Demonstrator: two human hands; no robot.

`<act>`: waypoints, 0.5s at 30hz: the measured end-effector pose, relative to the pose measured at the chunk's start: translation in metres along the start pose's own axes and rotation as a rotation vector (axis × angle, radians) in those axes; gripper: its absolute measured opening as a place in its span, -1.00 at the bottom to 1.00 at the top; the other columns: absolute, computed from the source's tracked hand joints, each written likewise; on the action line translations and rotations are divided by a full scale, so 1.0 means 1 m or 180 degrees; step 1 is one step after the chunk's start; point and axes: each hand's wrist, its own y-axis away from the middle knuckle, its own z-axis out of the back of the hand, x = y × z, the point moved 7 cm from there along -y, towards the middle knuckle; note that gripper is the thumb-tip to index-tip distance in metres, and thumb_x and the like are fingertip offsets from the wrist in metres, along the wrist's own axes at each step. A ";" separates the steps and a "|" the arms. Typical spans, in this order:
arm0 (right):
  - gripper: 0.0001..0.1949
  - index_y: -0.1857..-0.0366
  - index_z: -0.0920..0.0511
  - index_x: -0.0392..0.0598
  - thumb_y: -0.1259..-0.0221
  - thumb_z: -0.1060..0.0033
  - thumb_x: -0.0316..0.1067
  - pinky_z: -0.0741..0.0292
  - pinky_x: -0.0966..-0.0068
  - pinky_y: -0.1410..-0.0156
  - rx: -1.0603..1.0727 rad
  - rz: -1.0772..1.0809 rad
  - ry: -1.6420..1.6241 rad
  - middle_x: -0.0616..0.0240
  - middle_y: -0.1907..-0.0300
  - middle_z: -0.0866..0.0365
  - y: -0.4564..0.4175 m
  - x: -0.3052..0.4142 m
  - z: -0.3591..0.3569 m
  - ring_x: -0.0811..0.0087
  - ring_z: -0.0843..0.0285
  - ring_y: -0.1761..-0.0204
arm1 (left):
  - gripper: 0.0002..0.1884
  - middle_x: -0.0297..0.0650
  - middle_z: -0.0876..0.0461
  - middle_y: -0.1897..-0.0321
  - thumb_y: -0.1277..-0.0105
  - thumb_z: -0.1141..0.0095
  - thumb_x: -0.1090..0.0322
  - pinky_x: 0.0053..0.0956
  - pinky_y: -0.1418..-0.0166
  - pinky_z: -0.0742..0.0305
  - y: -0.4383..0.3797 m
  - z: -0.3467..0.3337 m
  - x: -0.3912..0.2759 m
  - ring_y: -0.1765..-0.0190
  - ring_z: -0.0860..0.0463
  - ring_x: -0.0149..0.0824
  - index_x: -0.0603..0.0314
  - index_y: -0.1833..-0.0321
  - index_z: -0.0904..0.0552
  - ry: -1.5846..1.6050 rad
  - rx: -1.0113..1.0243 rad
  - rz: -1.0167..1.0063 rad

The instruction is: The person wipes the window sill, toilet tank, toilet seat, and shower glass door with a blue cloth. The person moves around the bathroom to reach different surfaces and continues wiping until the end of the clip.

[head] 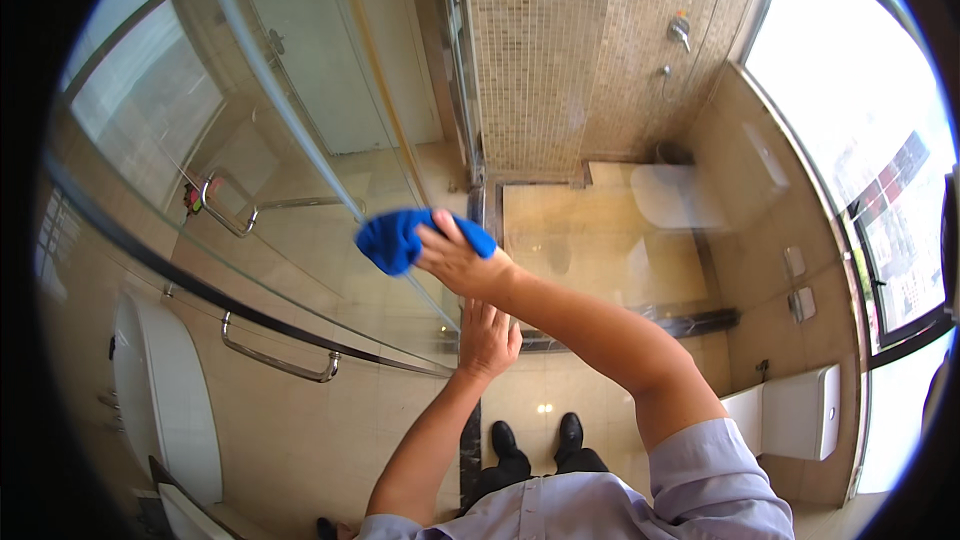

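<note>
My right hand presses a bunched blue cloth against a clear glass shower panel, near the panel's pale vertical edge. The cloth's left end is slightly blurred. Just below, my left hand rests with its fingers stretched upward and its thumb apart, close to the lower end of the glass. It seems to hold nothing, and its fingertips are partly hidden beneath my right forearm. A bent chrome handle shows on the glass left of the cloth.
Another chrome handle is on the dark-edged glass door at left, with a white bathtub behind. A toilet cistern stands at right below the window. A dark stone strip crosses the floor beside my black shoes.
</note>
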 end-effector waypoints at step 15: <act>-0.49 -0.37 -0.71 0.05 -0.33 -0.42 -0.17 0.04 -0.41 -0.75 0.1682 -0.2565 -0.0196 0.10 -0.19 -0.68 0.304 -0.083 0.079 -0.09 -0.46 -0.43 | -0.41 -0.07 -0.41 -0.70 -0.51 -0.22 0.29 0.20 -0.82 0.05 -0.095 0.061 -0.062 -0.80 -0.17 0.14 0.11 -0.61 -0.57 -0.0797 -0.0860 -0.0970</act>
